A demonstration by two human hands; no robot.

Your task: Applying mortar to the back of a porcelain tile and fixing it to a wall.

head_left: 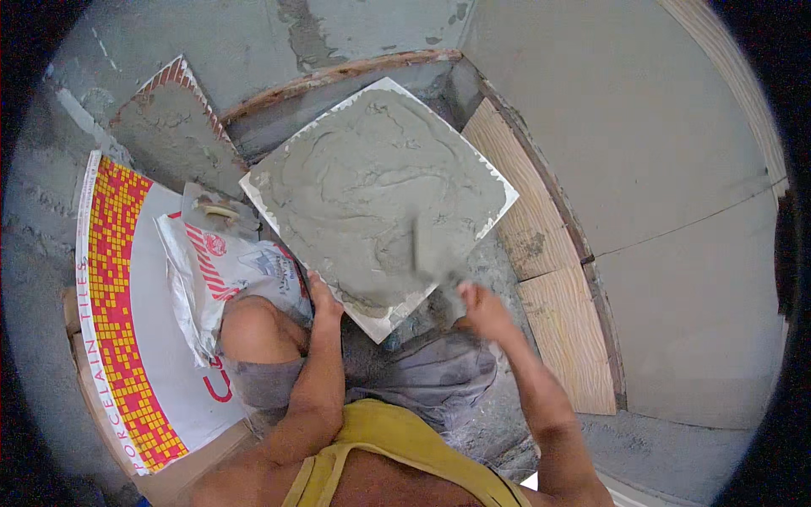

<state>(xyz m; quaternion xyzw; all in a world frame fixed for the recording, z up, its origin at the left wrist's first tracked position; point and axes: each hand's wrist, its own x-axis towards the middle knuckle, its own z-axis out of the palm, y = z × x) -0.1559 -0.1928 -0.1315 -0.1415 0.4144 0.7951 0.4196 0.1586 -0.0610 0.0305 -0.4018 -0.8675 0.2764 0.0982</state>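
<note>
A square tile point(511, 199) with pale edges lies turned cornerwise before me, its upper face coated in wet grey mortar point(363, 182). My left hand point(323, 300) grips its lower left edge, fingers partly hidden beneath. In my right hand point(481, 309) is the handle of a trowel, slightly blurred. The trowel's blade point(429, 245) is smeared with mortar and rests on the coat near the lower right edge. Swirls and ridges mark the mortar, which stops short of the tile's border in places.
Left of my knee lie a white plastic bag point(241, 266) with red stripes and a printed tile carton point(186, 338). Behind them leans a mortar-covered piece point(173, 127). Wood-look tiles point(562, 325) line the right side, below a grey wall point(667, 144).
</note>
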